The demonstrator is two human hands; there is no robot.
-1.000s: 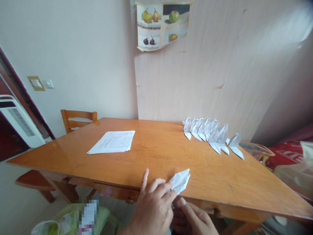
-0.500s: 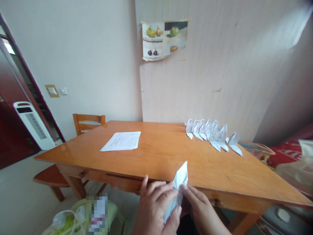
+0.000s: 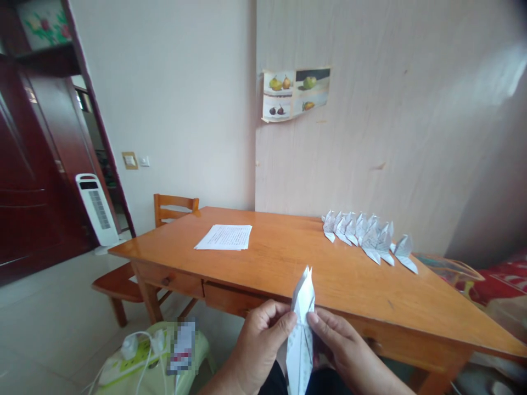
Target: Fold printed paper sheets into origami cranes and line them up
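The wooden worktop (image 3: 284,258) stretches out before the person; call twelve o'clock straight ahead of their hands. Towards eleven lies a stack of flat sheets (image 3: 224,237), not yet folded. Towards one, near the far right corner, stands a cluster of folded papers (image 3: 373,238) that look finished to me, one set slightly apart, the rest overlapping too much to count. At the near edge, the left hand (image 3: 261,332) and right hand (image 3: 337,336) hold a long paper (image 3: 300,340) between them, its tip towards twelve. Each grip is closed to a pinch around the middle, thumbs on the near face, other fingers mostly hidden behind. I'd judge this piece well along but not done: it is narrow and creased, yet lacks the bent, standing shape of the others.

The worktop is smooth and orange-brown, with a soft sheen. The stack is thin and white, covered in dark lines, its edges not quite squared. The standing pieces are angular, with pointed flaps spreading towards five o'clock. The held paper is a slim blade, creased lengthwise and topped by two small points; its six o'clock end runs out of my sight.
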